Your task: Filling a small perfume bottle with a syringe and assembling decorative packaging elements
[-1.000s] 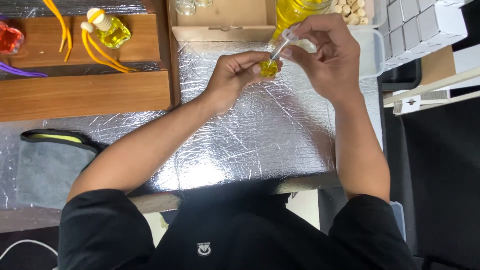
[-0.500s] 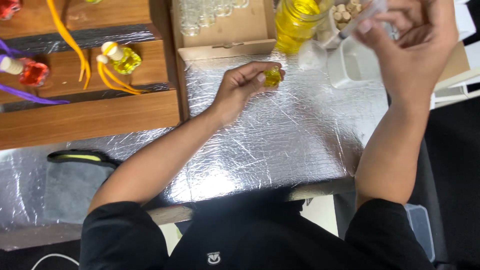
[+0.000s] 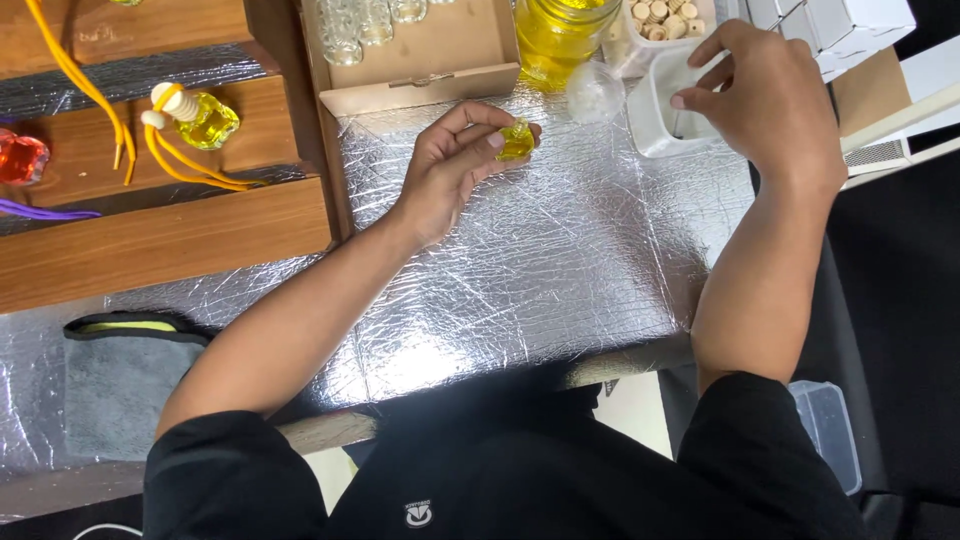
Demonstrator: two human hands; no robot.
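Observation:
My left hand [image 3: 450,168] pinches a small yellow-filled glass bottle [image 3: 516,138] between thumb and fingertips, just above the foil-covered table [image 3: 520,280]. At the back right, my right hand [image 3: 770,95] is over a white square cup [image 3: 650,125], its fingers closed on a thin clear dropper [image 3: 676,124] that dips into the cup. The two hands are well apart.
A jar of yellow liquid [image 3: 560,35], a clear round lid [image 3: 595,92] and a tub of wooden beads [image 3: 670,15] stand at the back. A cardboard box [image 3: 430,70] holds small empty bottles. A filled yellow bottle with cord [image 3: 200,118] and a red one [image 3: 20,158] lie on wooden shelves at left. A grey cloth [image 3: 120,385] lies front left.
My right hand drew the dropper away from the small bottle and carried it right to the white cup. My left hand has kept the bottle, lowering it slightly.

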